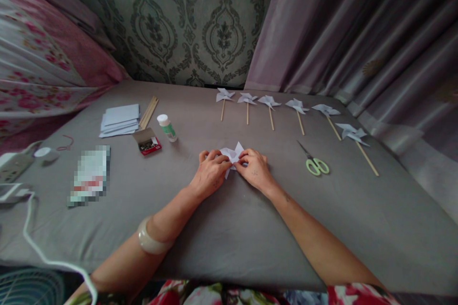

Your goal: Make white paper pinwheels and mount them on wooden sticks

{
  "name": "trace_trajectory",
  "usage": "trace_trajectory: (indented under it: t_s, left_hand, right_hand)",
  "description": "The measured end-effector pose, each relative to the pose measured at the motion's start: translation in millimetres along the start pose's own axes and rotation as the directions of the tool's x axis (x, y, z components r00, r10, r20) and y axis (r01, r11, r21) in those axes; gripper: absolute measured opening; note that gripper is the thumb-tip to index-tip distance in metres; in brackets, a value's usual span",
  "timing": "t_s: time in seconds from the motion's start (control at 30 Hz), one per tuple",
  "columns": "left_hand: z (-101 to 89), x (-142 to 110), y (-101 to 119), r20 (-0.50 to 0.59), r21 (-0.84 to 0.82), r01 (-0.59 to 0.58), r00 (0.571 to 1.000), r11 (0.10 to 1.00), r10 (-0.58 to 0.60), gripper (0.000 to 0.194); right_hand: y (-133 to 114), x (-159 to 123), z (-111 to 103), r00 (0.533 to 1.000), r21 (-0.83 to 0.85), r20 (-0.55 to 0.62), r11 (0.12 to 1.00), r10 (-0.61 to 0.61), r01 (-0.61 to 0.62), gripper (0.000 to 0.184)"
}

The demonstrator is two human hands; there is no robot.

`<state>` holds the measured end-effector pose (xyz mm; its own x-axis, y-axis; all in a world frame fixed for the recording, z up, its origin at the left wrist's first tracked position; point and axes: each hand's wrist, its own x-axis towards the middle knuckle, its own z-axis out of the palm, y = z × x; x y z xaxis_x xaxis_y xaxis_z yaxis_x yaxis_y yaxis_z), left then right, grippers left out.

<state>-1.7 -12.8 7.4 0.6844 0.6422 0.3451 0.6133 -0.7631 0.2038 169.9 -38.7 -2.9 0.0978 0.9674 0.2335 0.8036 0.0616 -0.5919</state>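
Observation:
A white paper pinwheel (233,153) without a visible stick lies in front of me, its points folded toward the middle. My left hand (213,171) grips its left side with bent fingers, and a pale bangle (152,238) circles that forearm. From the right, my right hand (255,167) pinches the paper near its centre. The fingertips of both hands almost meet there and partly cover the folds. Ahead and to the left stand a glue bottle (167,128) with a white cap and an open red box (148,145) of small metal pieces.
Several finished pinwheels on sticks (271,105) line the back and right. Green-handled scissors (315,164) lie right of my hands. At left are stacked paper sheets (120,119), wooden sticks (148,112), a blurred packet (91,176), a power strip (14,169) and a white cable (46,259).

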Motion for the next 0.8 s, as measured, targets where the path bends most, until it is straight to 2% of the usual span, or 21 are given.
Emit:
trace_trajectory:
  t_s: [0.4, 0.8]
  left_hand:
    - [2.4, -1.5, -1.0, 0.004, 0.004, -0.005, 1.0, 1.0, 0.005, 0.025]
    - [-0.4, -0.8, 0.5, 0.034, 0.005, 0.007, 0.999, 1.0, -0.007, 0.026]
  right_hand:
    - [-7.6, 2.4, -4.3, 0.994, -0.032, 0.062, 0.996, 0.087, -0.085, 0.014]
    - [-7.7, 3.4, -3.2, 0.992, -0.038, 0.072, 0.994, 0.107, -0.105, 0.014]
